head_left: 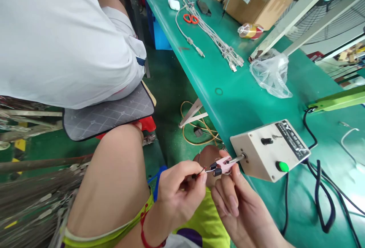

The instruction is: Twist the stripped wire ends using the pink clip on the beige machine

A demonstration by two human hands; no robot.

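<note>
A pink clip with black tips sits on the metal shaft of a white box-shaped machine. The machine carries a black knob, a small toggle switch and a green button. My left hand pinches thin wires between thumb and fingertips, and they run to the black tips. My right hand has its thumb and index finger closed round the pink clip from the near side, its other fingers curled below. Part of the clip is hidden by the fingers.
On the green table lie grey USB cables, orange-handled scissors, a plastic bag and a bottle. A cardboard box stands at the back. A person in white sits to the left. Black cords trail beside the machine.
</note>
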